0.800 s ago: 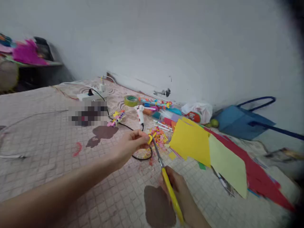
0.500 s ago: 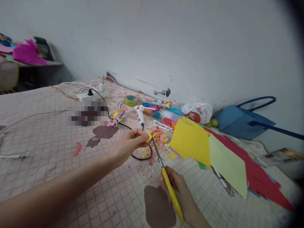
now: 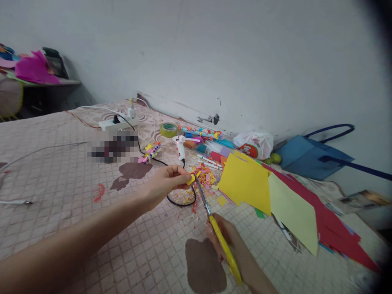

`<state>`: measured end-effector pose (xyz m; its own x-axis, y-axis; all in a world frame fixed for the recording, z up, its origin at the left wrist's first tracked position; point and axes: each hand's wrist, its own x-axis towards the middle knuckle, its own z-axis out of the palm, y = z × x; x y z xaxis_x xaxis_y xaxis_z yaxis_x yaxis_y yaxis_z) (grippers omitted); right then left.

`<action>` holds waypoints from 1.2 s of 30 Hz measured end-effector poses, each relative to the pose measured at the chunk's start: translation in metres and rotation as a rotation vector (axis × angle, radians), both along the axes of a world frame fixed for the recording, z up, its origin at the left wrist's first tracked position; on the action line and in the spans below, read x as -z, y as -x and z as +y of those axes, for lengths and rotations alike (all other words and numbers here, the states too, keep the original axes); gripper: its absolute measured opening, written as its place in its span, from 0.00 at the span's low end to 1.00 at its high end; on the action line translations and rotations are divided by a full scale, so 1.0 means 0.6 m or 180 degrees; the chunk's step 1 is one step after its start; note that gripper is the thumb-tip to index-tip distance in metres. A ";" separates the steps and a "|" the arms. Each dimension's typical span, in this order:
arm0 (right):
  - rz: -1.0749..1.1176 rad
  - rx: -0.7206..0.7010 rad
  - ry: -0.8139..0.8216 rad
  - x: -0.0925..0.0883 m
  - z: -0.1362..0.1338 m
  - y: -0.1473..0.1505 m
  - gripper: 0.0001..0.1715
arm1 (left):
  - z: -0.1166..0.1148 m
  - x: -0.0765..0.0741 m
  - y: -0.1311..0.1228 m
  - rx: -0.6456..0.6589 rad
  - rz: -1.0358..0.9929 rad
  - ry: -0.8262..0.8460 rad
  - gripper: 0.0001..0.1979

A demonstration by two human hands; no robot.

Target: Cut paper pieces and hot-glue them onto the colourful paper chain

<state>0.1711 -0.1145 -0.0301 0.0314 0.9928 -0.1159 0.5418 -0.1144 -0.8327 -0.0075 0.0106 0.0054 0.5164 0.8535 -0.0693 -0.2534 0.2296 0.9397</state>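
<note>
My left hand [image 3: 163,183] is stretched forward and pinches a small yellow paper piece [image 3: 191,179] between thumb and fingers. My right hand [image 3: 234,249] grips yellow-handled scissors [image 3: 214,226], whose metal blades reach up to the paper piece. Just behind the blade tips lies a heap of coloured paper scraps [image 3: 203,173] on the tiled floor covering.
Yellow [image 3: 246,181], pale green [image 3: 292,212] and red [image 3: 333,228] sheets lie to the right. A white glue gun [image 3: 180,147], tape roll [image 3: 168,129], markers [image 3: 200,133], a plastic bag [image 3: 255,143] and a blue bag [image 3: 312,155] sit near the wall. A power strip [image 3: 118,122] with cables is at back left.
The scissors and my right hand have shifted slightly toward me and to the right. My left hand keeps its pinch on the yellow piece in nearly the same place.
</note>
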 end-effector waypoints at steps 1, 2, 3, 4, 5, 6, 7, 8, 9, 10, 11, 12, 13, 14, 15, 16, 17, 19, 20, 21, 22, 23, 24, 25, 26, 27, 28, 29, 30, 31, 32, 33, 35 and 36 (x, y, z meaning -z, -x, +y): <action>0.0054 0.0004 0.0012 -0.002 0.000 0.000 0.19 | 0.000 0.000 0.000 0.0001 0.0016 -0.0010 0.09; 0.0118 0.0026 0.0022 -0.003 0.000 0.000 0.19 | 0.000 -0.001 0.000 0.0001 0.0027 -0.0016 0.08; 0.0183 0.0050 0.0036 -0.004 0.001 0.000 0.20 | 0.000 -0.001 0.001 -0.0003 0.0036 -0.0021 0.08; 0.0241 0.0071 0.0050 -0.005 0.001 -0.001 0.20 | 0.000 -0.001 0.001 -0.0009 0.0045 -0.0023 0.08; 0.0286 0.0081 0.0067 -0.006 0.002 -0.001 0.21 | 0.000 -0.001 0.001 -0.0013 0.0055 -0.0026 0.08; 0.0313 0.0092 0.0073 -0.006 0.002 -0.001 0.22 | 0.000 -0.001 0.001 -0.0011 0.0062 -0.0033 0.08; 0.0324 0.0097 0.0080 -0.007 0.002 -0.001 0.22 | 0.001 -0.001 0.001 -0.0006 0.0066 -0.0039 0.09; 0.0321 0.0098 0.0086 -0.008 0.001 0.000 0.21 | 0.002 0.000 0.000 0.0002 0.0069 -0.0049 0.09; 0.0307 0.0098 0.0093 -0.010 0.000 0.001 0.21 | 0.002 0.000 0.000 0.0009 0.0077 -0.0061 0.09; 0.0291 0.0096 0.0103 -0.011 -0.001 0.001 0.20 | 0.003 0.001 0.000 0.0012 0.0088 -0.0075 0.09; 0.0275 0.0094 0.0119 -0.013 -0.002 0.002 0.19 | 0.003 0.002 0.000 0.0013 0.0100 -0.0087 0.08; 0.0262 0.0101 0.0135 -0.014 -0.003 0.002 0.19 | 0.004 0.002 0.000 0.0010 0.0110 -0.0094 0.08; 0.0257 0.0106 0.0148 -0.015 -0.003 0.003 0.19 | 0.004 0.003 0.000 0.0010 0.0117 -0.0101 0.08; 0.0264 0.0106 0.0149 -0.015 -0.003 0.002 0.20 | 0.004 0.003 0.000 0.0021 0.0120 -0.0109 0.09; 0.0287 0.0087 0.0154 -0.015 -0.002 0.002 0.20 | 0.004 0.003 0.000 0.0031 0.0117 -0.0112 0.09; 0.0306 0.0084 0.0138 -0.014 -0.002 0.001 0.21 | 0.004 0.003 0.000 0.0043 0.0115 -0.0115 0.09; 0.0319 0.0083 0.0125 -0.014 -0.001 0.000 0.21 | 0.003 0.002 0.000 0.0047 0.0118 -0.0116 0.09; 0.0320 0.0105 0.0114 -0.012 0.000 -0.001 0.21 | 0.003 0.001 0.000 0.0054 0.0131 -0.0122 0.09; 0.0321 0.0130 0.0119 -0.011 0.001 -0.002 0.21 | 0.003 0.001 0.000 0.0052 0.0138 -0.0125 0.09; 0.0331 0.0151 0.0130 -0.009 0.001 -0.002 0.21 | 0.003 0.000 0.000 0.0049 0.0145 -0.0128 0.09; 0.0351 0.0161 0.0144 -0.008 0.001 -0.003 0.20 | 0.002 0.000 0.000 0.0047 0.0150 -0.0131 0.09; 0.0376 0.0159 0.0158 -0.008 0.001 -0.003 0.21 | 0.002 -0.001 0.000 0.0038 0.0152 -0.0136 0.09; 0.0399 0.0162 0.0160 -0.007 0.001 -0.002 0.21 | 0.002 -0.001 0.000 0.0026 0.0159 -0.0136 0.09; 0.0420 0.0166 0.0158 -0.006 0.000 -0.002 0.21 | 0.002 -0.001 0.000 0.0009 0.0167 -0.0126 0.09; 0.0437 0.0171 0.0155 -0.006 0.000 -0.002 0.21 | 0.002 -0.001 0.000 -0.0003 0.0171 -0.0113 0.09; 0.0452 0.0173 0.0152 -0.006 -0.001 -0.001 0.22 | 0.001 -0.001 0.000 -0.0005 0.0166 -0.0097 0.09; 0.0467 0.0159 0.0159 -0.006 -0.001 0.000 0.22 | 0.001 0.000 0.001 -0.0006 0.0148 -0.0082 0.09; 0.0485 0.0141 0.0166 -0.005 -0.001 0.001 0.22 | 0.001 0.000 0.001 0.0002 0.0123 -0.0068 0.09; 0.0505 0.0113 0.0177 -0.004 -0.002 0.002 0.22 | 0.001 0.001 0.000 0.0008 0.0100 -0.0060 0.09; 0.0528 0.0082 0.0185 -0.003 -0.002 0.003 0.22 | 0.000 0.002 0.000 0.0006 0.0092 -0.0063 0.09; 0.0550 0.0064 0.0183 -0.001 -0.002 0.003 0.23 | -0.001 0.002 0.000 -0.0005 0.0103 -0.0070 0.10; 0.0571 0.0065 0.0170 0.002 -0.001 0.003 0.24 | -0.001 0.002 0.000 -0.0018 0.0124 -0.0076 0.10; 0.0607 0.0089 0.0122 0.007 0.000 0.003 0.26 | -0.003 0.002 -0.001 -0.0018 0.0151 -0.0076 0.10; 0.0624 0.0106 0.0093 0.009 0.000 0.002 0.27 | -0.004 0.002 -0.001 -0.0010 0.0139 -0.0072 0.11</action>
